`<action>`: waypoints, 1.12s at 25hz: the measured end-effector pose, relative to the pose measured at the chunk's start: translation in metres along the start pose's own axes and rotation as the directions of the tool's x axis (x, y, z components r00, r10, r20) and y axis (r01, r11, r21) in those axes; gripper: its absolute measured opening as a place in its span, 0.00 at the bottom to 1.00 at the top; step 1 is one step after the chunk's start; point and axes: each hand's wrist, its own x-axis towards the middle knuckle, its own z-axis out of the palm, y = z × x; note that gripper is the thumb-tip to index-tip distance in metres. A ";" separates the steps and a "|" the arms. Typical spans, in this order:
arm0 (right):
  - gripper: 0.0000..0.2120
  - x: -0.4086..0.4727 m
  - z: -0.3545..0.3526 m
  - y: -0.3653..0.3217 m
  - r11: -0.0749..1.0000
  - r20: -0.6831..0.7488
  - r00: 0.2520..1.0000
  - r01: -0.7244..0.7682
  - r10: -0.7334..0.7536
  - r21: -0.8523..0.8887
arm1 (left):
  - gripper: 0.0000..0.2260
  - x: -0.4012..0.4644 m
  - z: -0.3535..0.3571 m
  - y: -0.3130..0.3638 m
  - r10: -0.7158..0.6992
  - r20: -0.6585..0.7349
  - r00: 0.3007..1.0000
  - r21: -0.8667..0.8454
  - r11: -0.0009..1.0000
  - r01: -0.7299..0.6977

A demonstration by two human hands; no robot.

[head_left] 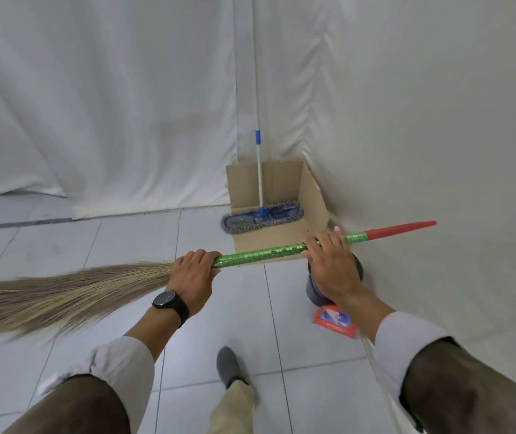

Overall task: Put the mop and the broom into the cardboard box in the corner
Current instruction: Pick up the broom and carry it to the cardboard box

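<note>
I hold a grass broom point(263, 253) level across my front, its green-wrapped handle ending in a red tip at the right and its straw bristles fanning out to the left. My left hand point(192, 275) grips the handle where the bristles start. My right hand point(331, 261) grips it farther along, near the red end. Just beyond the broom, the open-fronted cardboard box point(314, 198) stands in the corner. The mop point(261, 219) stands inside it, blue flat head on the box floor and white pole leaning up into the corner.
White cloth walls meet behind the box. A dark cylindrical bin point(316, 291) stands on the tiled floor under my right hand, by the right wall, with a red packet point(334, 321) lying beside it. My foot point(228, 366) is on the tiles below.
</note>
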 end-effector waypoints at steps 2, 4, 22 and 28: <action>0.10 0.069 0.043 0.010 1.000 0.041 0.999 -0.013 0.012 0.023 | 0.11 0.070 0.016 -0.039 -0.016 0.019 1.000 -0.014 1.000 0.016; 0.11 0.132 0.083 0.020 0.999 0.061 0.998 -0.020 0.018 0.027 | 0.11 0.138 0.032 -0.073 -0.009 0.047 0.999 -0.012 1.000 0.009; 0.19 0.445 0.717 0.217 0.980 0.493 0.868 -0.148 0.064 0.133 | 0.10 0.587 0.517 -0.355 -0.092 0.432 0.897 -0.020 0.994 0.111; 0.19 0.396 0.955 0.262 0.970 0.539 0.836 -0.201 0.098 0.134 | 0.13 0.604 0.757 -0.431 -0.070 0.526 0.848 -0.031 0.994 0.101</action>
